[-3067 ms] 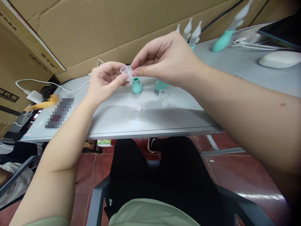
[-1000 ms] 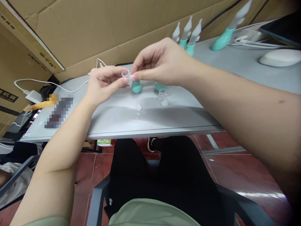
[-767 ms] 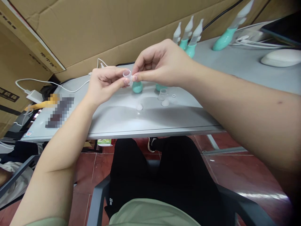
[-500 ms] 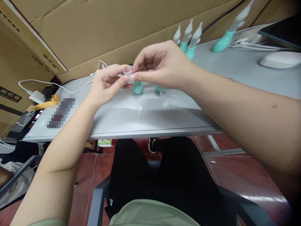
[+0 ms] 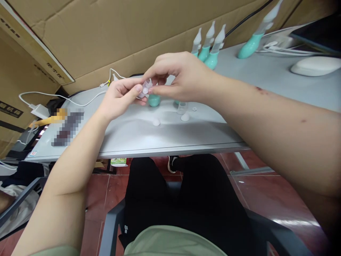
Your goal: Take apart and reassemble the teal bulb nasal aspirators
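Observation:
Between my two hands is a small clear plastic tube piece (image 5: 147, 84) with a round white part on its side. My left hand (image 5: 123, 93) is closed, pinching it between thumb and fingers. The thumb and fingertips of my right hand (image 5: 177, 73) close on it from the other side. Just below it on the table stands a mint-green rubber bulb (image 5: 154, 101); another bulb is mostly hidden behind my right hand. Nearer me lie a second clear tube piece (image 5: 182, 107), a white silicone tip (image 5: 184, 117), another white piece (image 5: 156, 122) and a tiny ring (image 5: 194, 109).
Several assembled nasal aspirators (image 5: 212, 60) stand by the cardboard at the back, with one more (image 5: 250, 46) farther right. A white computer mouse (image 5: 315, 66) lies at the right. On the left are a white cable (image 5: 85, 104) and a blurred-out dark item (image 5: 68, 128).
The tube piece has turned in my fingers: its open end faced up before, and now its side with the round white part shows. My right hand has shifted slightly left.

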